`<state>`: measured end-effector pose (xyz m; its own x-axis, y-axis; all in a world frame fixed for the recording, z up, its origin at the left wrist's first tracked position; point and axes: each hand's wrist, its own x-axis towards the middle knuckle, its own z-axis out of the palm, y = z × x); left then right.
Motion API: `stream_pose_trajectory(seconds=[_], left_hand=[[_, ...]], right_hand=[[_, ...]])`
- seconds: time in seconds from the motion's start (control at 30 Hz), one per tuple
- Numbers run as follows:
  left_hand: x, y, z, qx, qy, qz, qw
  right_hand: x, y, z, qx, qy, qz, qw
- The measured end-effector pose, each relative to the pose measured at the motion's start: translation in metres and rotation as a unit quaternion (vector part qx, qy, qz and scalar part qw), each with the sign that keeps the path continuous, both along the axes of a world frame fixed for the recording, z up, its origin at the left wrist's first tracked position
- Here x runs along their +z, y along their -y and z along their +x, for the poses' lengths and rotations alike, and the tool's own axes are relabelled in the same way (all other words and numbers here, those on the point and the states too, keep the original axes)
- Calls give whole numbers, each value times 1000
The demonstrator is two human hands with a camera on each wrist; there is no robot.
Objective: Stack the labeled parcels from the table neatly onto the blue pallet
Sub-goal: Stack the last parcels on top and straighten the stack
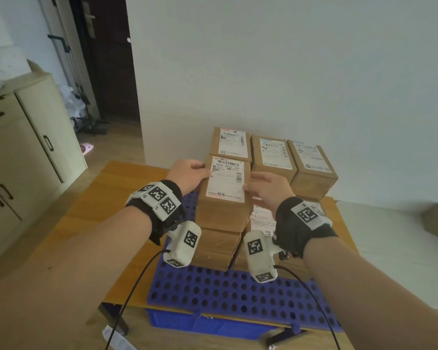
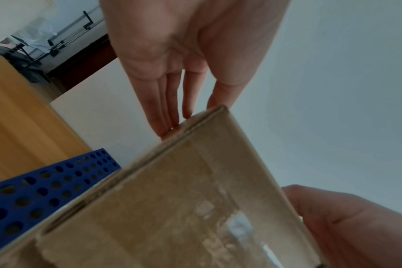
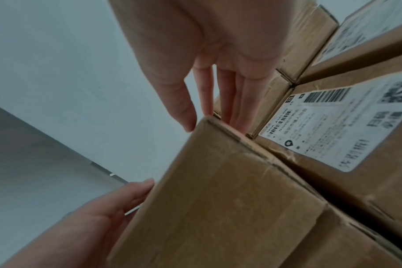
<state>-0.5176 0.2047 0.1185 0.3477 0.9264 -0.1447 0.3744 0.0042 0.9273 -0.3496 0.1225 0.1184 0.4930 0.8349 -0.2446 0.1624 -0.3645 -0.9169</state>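
Blue pallet, full of round holes, lies nearest, on a wooden table. On it at 12 o'clock stands a stack of brown cardboard parcels. Topmost is the held parcel, a brown box with a white barcode label on its upper face, long axis running from 6 to 12 o'clock. The left hand presses its 9 o'clock side, the right hand its 3 o'clock side, fingers straight and close together against the cardboard. The right wrist view alone shows a labelled parcel sitting lower just beside it; the left wrist view alone shows taped seams on its side. Beyond, at 1 o'clock, three more labelled parcels stand against the white wall.
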Motion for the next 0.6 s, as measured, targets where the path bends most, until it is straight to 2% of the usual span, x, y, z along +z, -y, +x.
stream_pose_trajectory(seconds=[0.6], left_hand=[[-2,-5,2,5,7,-13,1000]], right_hand=[[7,-5,3,13,-6,-41,999]])
